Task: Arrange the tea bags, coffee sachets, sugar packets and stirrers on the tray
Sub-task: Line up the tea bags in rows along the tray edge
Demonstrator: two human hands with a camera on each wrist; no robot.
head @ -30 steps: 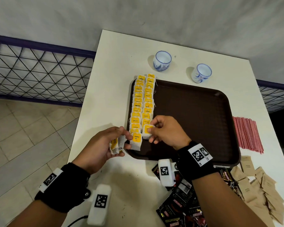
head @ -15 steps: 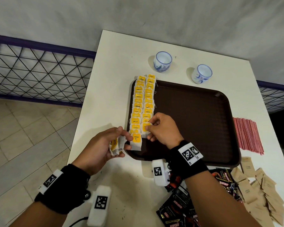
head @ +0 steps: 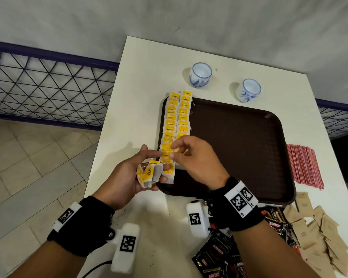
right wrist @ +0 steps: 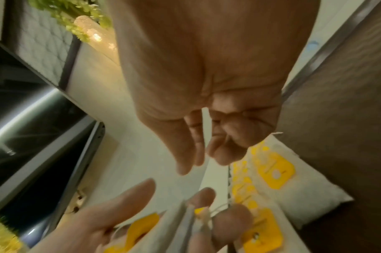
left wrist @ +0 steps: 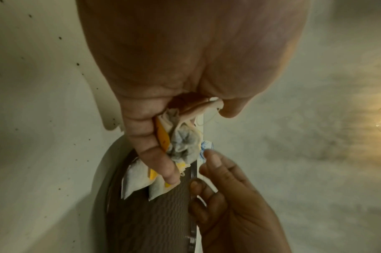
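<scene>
Tray, one, brown, on the tabletop. Tea bags: two rows along its left edge. Left hand: fingers grip a small bunch of tea bags. Right hand: fingers loosely curled, empty, above the rows' near end. Cups: two.

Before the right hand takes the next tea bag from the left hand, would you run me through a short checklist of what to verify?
1. Left hand grips spare tea bags: ok.
2. Right hand holds nothing: ok, though a thread near its fingertips is unclear.
3. Both rows of tea bags lie straight on the tray: ok.
4. Bare tray at the rows' near end: ok.
5. Held bags' strings untangled: cannot tell.
</scene>
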